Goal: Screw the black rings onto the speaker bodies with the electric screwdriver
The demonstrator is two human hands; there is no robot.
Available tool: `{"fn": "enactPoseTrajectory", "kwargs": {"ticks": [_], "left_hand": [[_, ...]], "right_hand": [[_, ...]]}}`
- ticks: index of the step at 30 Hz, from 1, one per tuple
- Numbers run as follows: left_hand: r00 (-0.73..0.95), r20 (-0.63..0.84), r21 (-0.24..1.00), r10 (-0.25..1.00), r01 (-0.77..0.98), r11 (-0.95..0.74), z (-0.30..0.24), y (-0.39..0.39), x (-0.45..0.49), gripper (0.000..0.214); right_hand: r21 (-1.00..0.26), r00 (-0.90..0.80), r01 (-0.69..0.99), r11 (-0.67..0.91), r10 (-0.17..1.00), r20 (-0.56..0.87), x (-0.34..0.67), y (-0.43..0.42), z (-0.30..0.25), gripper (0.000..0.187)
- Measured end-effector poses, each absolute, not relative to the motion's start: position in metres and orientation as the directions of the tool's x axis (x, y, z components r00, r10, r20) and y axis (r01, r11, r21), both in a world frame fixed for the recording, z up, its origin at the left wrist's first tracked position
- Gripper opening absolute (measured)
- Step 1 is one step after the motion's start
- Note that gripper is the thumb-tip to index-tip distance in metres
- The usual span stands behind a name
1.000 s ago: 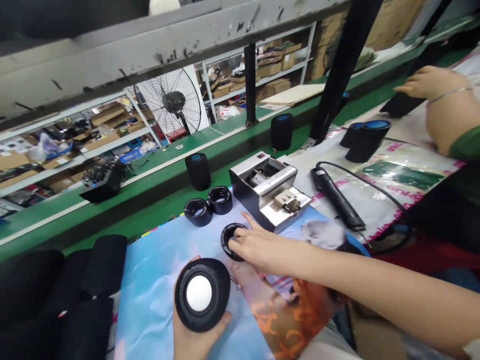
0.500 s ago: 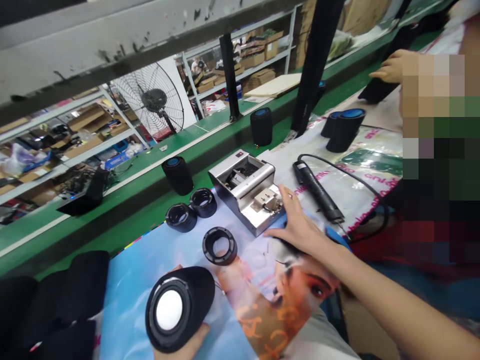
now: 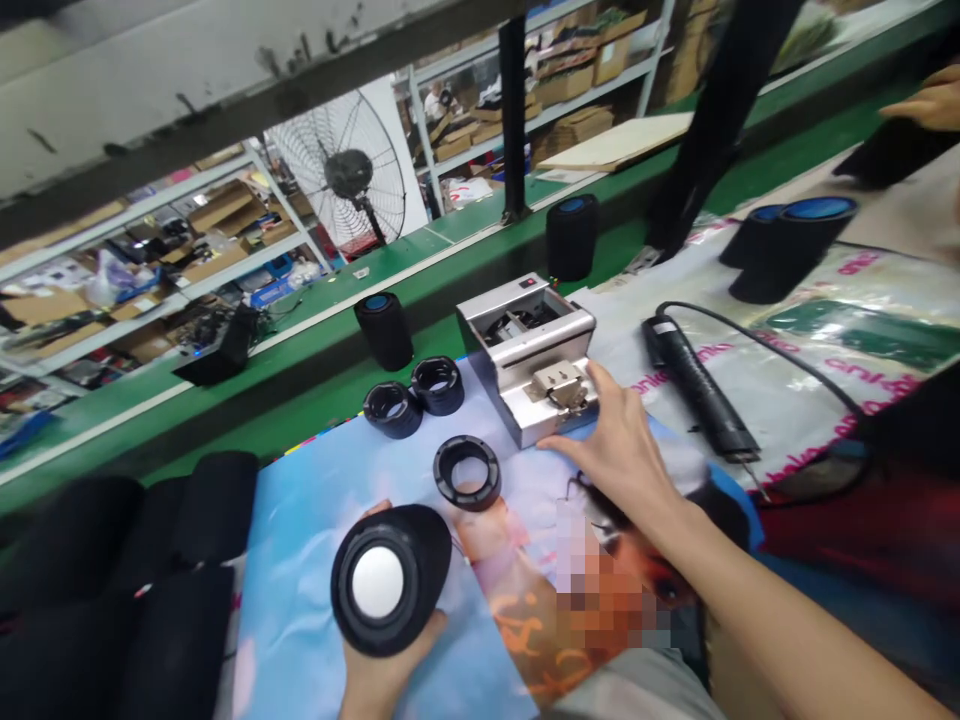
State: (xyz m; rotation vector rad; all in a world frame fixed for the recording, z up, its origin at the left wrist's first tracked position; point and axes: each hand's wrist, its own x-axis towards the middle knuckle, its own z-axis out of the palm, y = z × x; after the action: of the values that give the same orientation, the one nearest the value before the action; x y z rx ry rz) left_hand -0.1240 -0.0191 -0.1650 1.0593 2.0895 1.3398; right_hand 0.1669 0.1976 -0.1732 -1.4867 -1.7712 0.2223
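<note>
A black cylindrical speaker (image 3: 429, 560) with a white round disc on its end is gripped from below and behind by my left hand (image 3: 390, 670), mostly hidden by it. My right hand (image 3: 626, 440) is at the front right corner of a silver screw feeder (image 3: 525, 370), thumb and fingers spread, nothing in them; whether it touches the metal I cannot tell. Between my hands a black ring (image 3: 442, 482) lies on the printed sheet. Two more black rings, one on the left (image 3: 391, 425) and one on the right (image 3: 437, 398), stand side by side behind it.
A black electric screwdriver (image 3: 709, 395) with a cable lies right of the feeder. Speakers stand behind at left (image 3: 384, 330), centre (image 3: 571, 237) and right (image 3: 795, 245). Dark speaker bodies (image 3: 217, 510) lie at left. Another person's hand (image 3: 926, 100) shows at top right.
The whole view has shifted, so the bench things sit further right in the picture. My left hand still holds the speaker, and my right hand stays by the feeder's corner.
</note>
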Motion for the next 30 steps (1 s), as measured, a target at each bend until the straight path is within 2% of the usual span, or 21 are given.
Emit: {"fn": "enactPoseTrajectory", "kwargs": {"ticks": [2, 4, 7, 9, 11, 14, 16, 19, 23, 27, 30], "left_hand": [[-0.624, 0.024, 0.918, 0.781, 0.323, 0.23, -0.162, -0.016, -0.117, 0.057], [-0.633, 0.048, 0.929, 0.772, 0.313, 0.199, -0.156, -0.01, -0.112, 0.066], [-0.612, 0.13, 0.947, 0.78, 0.309, 0.084, -0.14, -0.002, -0.108, 0.089], [-0.544, 0.224, 0.939, 0.809, 0.343, -0.03, -0.125, 0.002, -0.106, 0.101], [-0.47, 0.33, 0.909, 0.819, 0.392, -0.142, -0.109, 0.004, -0.106, 0.112], [-0.402, 0.394, 0.877, 0.827, 0.433, -0.208, -0.092, 0.003, -0.106, 0.118], [-0.388, 0.359, 0.89, 0.849, 0.417, -0.186, -0.087, 0.002, -0.108, 0.116], [-0.415, 0.324, 0.919, 0.85, 0.352, -0.179, -0.09, 0.001, -0.111, 0.115], [-0.471, 0.352, 0.921, 0.809, 0.327, -0.211, -0.096, 0.0, -0.115, 0.118], [-0.521, 0.342, 0.93, 0.782, 0.307, -0.202, -0.097, -0.003, -0.118, 0.12], [-0.516, 0.338, 0.931, 0.787, 0.308, -0.198, -0.098, -0.003, -0.121, 0.122]], "right_hand": [[-0.582, -0.012, 0.74, 0.336, 0.872, 0.489, 0.171, 0.196, -0.172, 0.117], [-0.569, -0.029, 0.723, 0.392, 0.84, 0.542, 0.174, 0.188, -0.165, 0.113], [-0.543, -0.01, 0.691, 0.477, 0.757, 0.653, 0.166, 0.163, -0.142, 0.095], [-0.524, -0.08, 0.634, 0.568, 0.723, 0.686, 0.15, 0.144, -0.126, 0.085], [-0.505, -0.304, 0.547, 0.668, 0.72, 0.624, 0.127, 0.132, -0.114, 0.087], [-0.509, -0.493, 0.509, 0.694, 0.72, 0.49, 0.094, 0.13, -0.109, 0.115], [-0.524, -0.495, 0.539, 0.659, 0.752, 0.436, 0.08, 0.135, -0.113, 0.127], [-0.559, -0.476, 0.568, 0.604, 0.796, 0.375, 0.075, 0.141, -0.123, 0.131], [-0.614, -0.429, 0.574, 0.542, 0.838, 0.338, 0.078, 0.134, -0.144, 0.135], [-0.655, -0.422, 0.541, 0.528, 0.844, 0.331, 0.076, 0.129, -0.16, 0.127], [-0.687, -0.49, 0.468, 0.556, 0.81, 0.321, 0.073, 0.139, -0.16, 0.118]]}}
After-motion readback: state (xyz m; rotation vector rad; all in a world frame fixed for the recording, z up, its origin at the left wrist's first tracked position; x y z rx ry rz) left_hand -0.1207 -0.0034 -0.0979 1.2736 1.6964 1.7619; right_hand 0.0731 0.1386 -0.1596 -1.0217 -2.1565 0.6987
